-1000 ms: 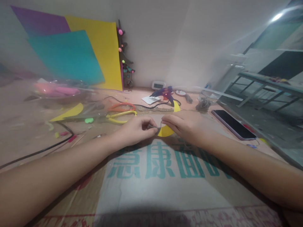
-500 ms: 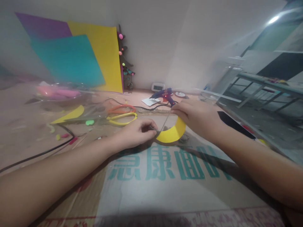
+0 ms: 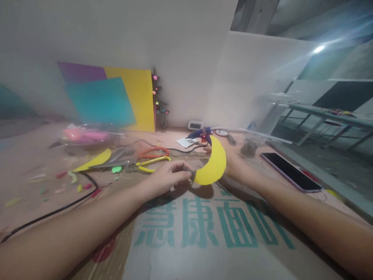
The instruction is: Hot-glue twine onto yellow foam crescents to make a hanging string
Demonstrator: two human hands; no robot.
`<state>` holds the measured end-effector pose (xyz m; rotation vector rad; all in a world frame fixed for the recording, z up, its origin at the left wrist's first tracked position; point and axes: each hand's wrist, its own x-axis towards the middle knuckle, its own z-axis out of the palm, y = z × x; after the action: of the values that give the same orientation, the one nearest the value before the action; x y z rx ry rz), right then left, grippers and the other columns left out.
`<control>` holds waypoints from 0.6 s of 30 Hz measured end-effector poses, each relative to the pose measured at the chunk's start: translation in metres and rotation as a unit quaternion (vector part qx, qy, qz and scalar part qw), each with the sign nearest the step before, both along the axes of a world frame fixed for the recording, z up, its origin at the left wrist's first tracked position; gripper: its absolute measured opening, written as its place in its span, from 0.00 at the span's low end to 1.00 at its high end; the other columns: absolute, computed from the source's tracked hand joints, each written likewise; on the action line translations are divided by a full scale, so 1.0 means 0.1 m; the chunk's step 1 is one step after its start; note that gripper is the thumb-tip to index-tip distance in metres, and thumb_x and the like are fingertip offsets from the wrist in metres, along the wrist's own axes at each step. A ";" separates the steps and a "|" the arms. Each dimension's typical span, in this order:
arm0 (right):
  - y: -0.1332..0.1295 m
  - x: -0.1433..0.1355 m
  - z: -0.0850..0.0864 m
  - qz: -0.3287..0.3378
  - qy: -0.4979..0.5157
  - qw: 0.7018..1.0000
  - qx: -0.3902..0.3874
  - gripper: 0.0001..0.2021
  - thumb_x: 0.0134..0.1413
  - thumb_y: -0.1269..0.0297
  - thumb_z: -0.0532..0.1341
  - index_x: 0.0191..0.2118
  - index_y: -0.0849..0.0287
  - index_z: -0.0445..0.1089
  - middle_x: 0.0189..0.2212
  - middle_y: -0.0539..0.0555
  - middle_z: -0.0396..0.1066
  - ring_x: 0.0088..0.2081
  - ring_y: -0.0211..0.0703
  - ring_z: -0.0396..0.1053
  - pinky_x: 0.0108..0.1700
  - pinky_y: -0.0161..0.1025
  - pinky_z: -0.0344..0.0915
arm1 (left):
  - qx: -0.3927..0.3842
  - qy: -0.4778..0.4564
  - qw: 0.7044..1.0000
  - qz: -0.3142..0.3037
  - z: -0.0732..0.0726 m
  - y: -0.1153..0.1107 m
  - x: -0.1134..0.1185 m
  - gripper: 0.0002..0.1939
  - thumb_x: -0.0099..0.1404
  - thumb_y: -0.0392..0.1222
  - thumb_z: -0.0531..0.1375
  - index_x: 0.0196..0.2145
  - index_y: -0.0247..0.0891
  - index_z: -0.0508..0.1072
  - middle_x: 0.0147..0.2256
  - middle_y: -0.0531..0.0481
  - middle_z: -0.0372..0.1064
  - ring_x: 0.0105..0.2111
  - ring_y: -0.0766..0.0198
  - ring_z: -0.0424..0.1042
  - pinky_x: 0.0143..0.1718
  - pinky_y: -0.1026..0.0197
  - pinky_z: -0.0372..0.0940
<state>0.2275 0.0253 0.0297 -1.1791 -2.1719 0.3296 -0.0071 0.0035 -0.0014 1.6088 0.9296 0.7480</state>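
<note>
My left hand (image 3: pixel 171 175) is closed, thumb and fingers pinching the lower left tip of a yellow paper crescent moon (image 3: pixel 214 167). Something small and dark shows at that pinch, too blurred to make out. Behind the crescent is my right hand (image 3: pixel 231 161), mostly hidden by it; a bit of its fingers shows left of the paper, close below the handle of a blue glue gun (image 3: pixel 199 133). Whether those fingers touch the glue gun I cannot tell. The glue gun rests over a white card (image 3: pixel 186 142), a small red light glowing on it.
Yellow-handled scissors (image 3: pixel 145 165) and an orange-handled pair (image 3: pixel 154 151) lie left of centre, near a yellow paper piece (image 3: pixel 96 159) and scattered scraps. A phone (image 3: pixel 291 171) lies at right. Coloured sheets (image 3: pixel 99 101) lean on the wall beside a small decorated tree (image 3: pixel 160 105).
My right hand has let go of the crescent's upper end and moved behind it, toward the glue gun. The crescent now stands more upright in my left hand. The view has tilted upward.
</note>
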 end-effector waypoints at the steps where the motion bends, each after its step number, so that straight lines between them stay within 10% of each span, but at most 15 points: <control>1: 0.00 -0.01 -0.03 0.005 -0.004 1.000 0.013 0.14 0.54 0.69 0.58 0.46 0.58 0.73 0.44 0.58 0.76 0.45 0.51 0.72 0.46 0.45 0.68 | -0.005 -0.013 1.000 0.016 0.00 0.02 0.00 0.11 0.58 0.46 0.59 0.35 0.36 0.70 0.21 0.57 0.61 0.20 0.70 0.59 0.21 0.68 0.52; 5: -0.07 -0.07 -0.02 0.000 0.019 0.999 0.035 0.17 0.56 0.68 0.55 0.51 0.59 0.69 0.52 0.61 0.68 0.52 0.51 0.66 0.52 0.48 0.64 | -0.015 -0.067 0.995 0.068 -0.03 0.06 0.00 0.13 0.57 0.47 0.61 0.35 0.35 0.69 0.19 0.59 0.59 0.20 0.72 0.56 0.23 0.69 0.52; 11: -0.25 -0.21 -0.09 -0.004 0.290 0.943 -0.162 0.13 0.62 0.57 0.51 0.43 0.59 0.66 0.33 0.52 0.67 0.25 0.36 0.63 0.28 0.36 0.63 | -0.001 -0.078 0.992 0.098 -0.05 0.06 0.01 0.15 0.57 0.50 0.62 0.34 0.35 0.68 0.22 0.57 0.63 0.20 0.71 0.59 0.21 0.68 0.53; 18: -0.34 -0.29 -0.25 -0.001 0.205 0.954 -0.219 0.16 0.56 0.51 0.59 0.30 0.60 0.64 0.20 0.46 0.62 0.21 0.33 0.58 0.23 0.33 0.57 | -0.001 -0.034 0.996 0.086 -0.03 0.00 0.03 0.16 0.58 0.51 0.62 0.35 0.35 0.69 0.21 0.57 0.64 0.19 0.70 0.62 0.21 0.68 0.56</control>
<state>0.1989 -0.0085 0.0050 -1.2101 -1.7770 1.0042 -0.0043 0.0033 -0.0047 1.5052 1.0275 0.9136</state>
